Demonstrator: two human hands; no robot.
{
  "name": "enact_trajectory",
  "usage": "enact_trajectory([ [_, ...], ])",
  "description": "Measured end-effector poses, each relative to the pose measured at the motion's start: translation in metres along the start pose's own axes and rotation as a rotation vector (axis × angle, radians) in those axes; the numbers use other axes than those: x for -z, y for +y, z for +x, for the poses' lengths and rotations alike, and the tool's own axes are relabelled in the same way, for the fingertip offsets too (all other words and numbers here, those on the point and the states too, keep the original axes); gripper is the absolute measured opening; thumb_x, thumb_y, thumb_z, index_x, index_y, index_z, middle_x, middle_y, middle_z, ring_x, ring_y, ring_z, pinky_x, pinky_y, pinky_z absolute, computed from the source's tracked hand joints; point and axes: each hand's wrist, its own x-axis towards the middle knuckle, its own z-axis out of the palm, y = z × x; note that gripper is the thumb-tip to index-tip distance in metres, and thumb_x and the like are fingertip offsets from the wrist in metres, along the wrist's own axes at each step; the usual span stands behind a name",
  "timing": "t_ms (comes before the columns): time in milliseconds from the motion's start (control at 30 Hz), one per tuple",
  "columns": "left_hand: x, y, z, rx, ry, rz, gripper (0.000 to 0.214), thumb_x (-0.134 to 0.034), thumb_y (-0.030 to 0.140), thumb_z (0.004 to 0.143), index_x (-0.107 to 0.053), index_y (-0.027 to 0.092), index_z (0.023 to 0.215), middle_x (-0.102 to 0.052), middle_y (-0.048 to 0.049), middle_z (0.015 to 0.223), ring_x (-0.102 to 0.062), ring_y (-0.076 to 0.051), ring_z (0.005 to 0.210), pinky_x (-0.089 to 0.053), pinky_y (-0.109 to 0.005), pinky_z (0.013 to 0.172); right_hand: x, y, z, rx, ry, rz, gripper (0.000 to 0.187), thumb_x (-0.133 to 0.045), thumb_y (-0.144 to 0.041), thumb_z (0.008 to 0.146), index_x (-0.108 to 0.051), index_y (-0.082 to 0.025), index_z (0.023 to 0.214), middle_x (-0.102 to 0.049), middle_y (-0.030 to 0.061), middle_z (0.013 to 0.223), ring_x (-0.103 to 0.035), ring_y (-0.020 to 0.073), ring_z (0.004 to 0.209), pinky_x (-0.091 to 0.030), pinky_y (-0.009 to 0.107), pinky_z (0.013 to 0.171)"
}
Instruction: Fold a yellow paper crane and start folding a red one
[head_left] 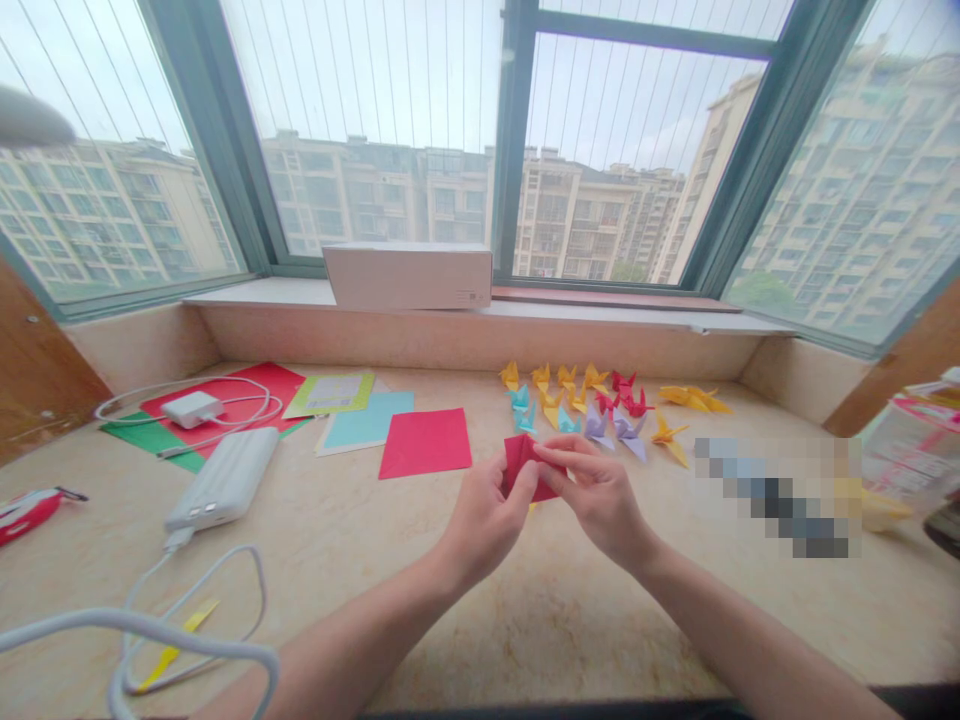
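Between both hands is a partly folded piece of red origami paper (519, 458), held up above the counter. My left hand (491, 505) grips its left side, thumb pressed on the front. On the right side, my right hand (592, 485) pinches the paper between thumb and fingers. Part of the fold is hidden behind the fingers. A flat red paper square (425, 443) lies to the left of my hands. Just beyond them stand rows of folded paper cranes (568, 422) in yellow, red, light blue and lilac.
A white power bank (223, 480) with a cable and a white charger (192, 409) lie at left, near more coloured sheets (367, 425). A white box (409, 277) sits on the window ledge. At right are a blurred-out item (776, 497) and a clear plastic container (911, 445).
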Motion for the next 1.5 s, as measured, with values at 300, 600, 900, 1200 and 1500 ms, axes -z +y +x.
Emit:
enact_trajectory([
  [300,0.005,-0.009,0.005,-0.053,-0.018,0.060,0.026,-0.055,0.034,0.090,-0.069,0.014,0.098,-0.056,0.0021,0.056,-0.053,-0.014,0.059,-0.043,-0.023,0.059,0.005,-0.009,0.005,-0.150,-0.015,0.127,0.011,-0.074,-0.033,0.080,-0.076,-0.025,0.086,-0.068,0.0030,0.094,-0.063,0.0181,0.090,-0.051,0.031,0.080],
  [600,0.009,-0.010,0.005,-0.096,-0.009,0.131,0.023,-0.056,0.033,0.090,-0.070,0.015,0.091,-0.061,-0.0006,0.061,-0.057,-0.016,0.062,-0.043,-0.023,0.057,0.011,-0.018,0.012,-0.305,-0.154,0.190,0.027,-0.072,-0.042,0.081,-0.072,-0.022,0.099,-0.072,0.0027,0.085,-0.066,0.0175,0.081,-0.050,0.032,0.080],
  [900,0.005,-0.006,0.003,-0.042,-0.019,0.076,0.026,-0.060,0.038,0.088,-0.069,0.014,0.089,-0.044,0.0056,0.049,-0.039,-0.008,0.045,-0.031,-0.019,0.045,0.006,-0.018,0.005,-0.110,0.058,-0.235,0.023,-0.070,-0.041,0.081,-0.078,-0.020,0.079,-0.066,0.0023,0.070,-0.055,0.0164,0.068,-0.045,0.030,0.068],
  [1200,0.008,-0.003,0.007,0.018,0.021,0.079,0.027,-0.058,0.039,0.089,-0.064,0.013,0.081,-0.041,0.0065,0.049,-0.032,-0.006,0.043,-0.022,-0.018,0.041,0.010,-0.021,0.008,-0.153,-0.031,-0.236,0.033,-0.063,-0.046,0.086,-0.072,-0.016,0.074,-0.071,0.0033,0.070,-0.060,0.0172,0.066,-0.045,0.028,0.065],
  [1500,0.009,0.008,0.004,-0.012,-0.112,0.200,0.027,-0.059,0.035,0.087,-0.063,0.016,0.068,-0.043,0.0049,0.047,-0.043,-0.011,0.048,-0.032,-0.021,0.048,0.010,-0.023,0.009,-0.088,-0.104,-0.202,0.027,-0.060,-0.041,0.089,-0.074,-0.018,0.091,-0.073,0.0054,0.087,-0.064,0.0199,0.082,-0.048,0.031,0.075],
])
